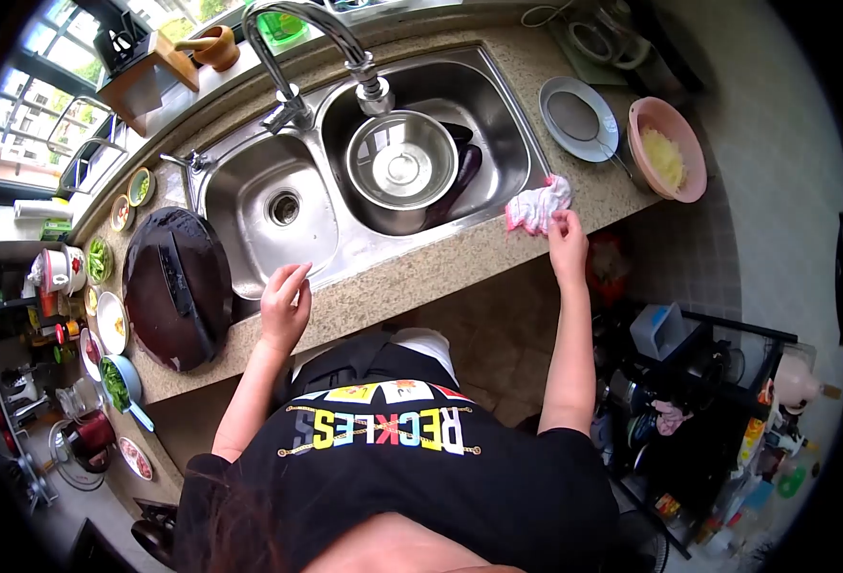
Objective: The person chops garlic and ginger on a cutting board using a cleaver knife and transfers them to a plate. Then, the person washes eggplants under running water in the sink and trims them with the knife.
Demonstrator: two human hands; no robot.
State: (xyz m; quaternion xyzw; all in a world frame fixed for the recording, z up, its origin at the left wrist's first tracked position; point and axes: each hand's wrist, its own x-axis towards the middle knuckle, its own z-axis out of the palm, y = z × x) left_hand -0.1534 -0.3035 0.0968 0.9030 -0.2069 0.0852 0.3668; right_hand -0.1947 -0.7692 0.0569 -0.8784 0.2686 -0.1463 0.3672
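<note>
My right hand (pixel 569 250) is at the counter's front edge right of the sink, its fingertips closed on the near edge of a white and pink cloth (pixel 539 206), which lies crumpled on the counter. Over the front rim of the left basin (pixel 240 205) hovers my left hand (pixel 286 307), fingers loosely apart with nothing visible in them. In the right basin (pixel 507 124), a steel bowl (pixel 402 162) stands below the faucet (pixel 369 81). Dark purple eggplants (pixel 464 177) lie beside the bowl, partly hidden by it.
A dark cleaver and round chopping board (pixel 178 286) lie left of the sink, with several small dishes of cut food beyond. At right are a strainer on a white plate (pixel 579 119) and a pink bowl (pixel 668 150) of pale shreds. A cluttered rack (pixel 689 382) stands lower right.
</note>
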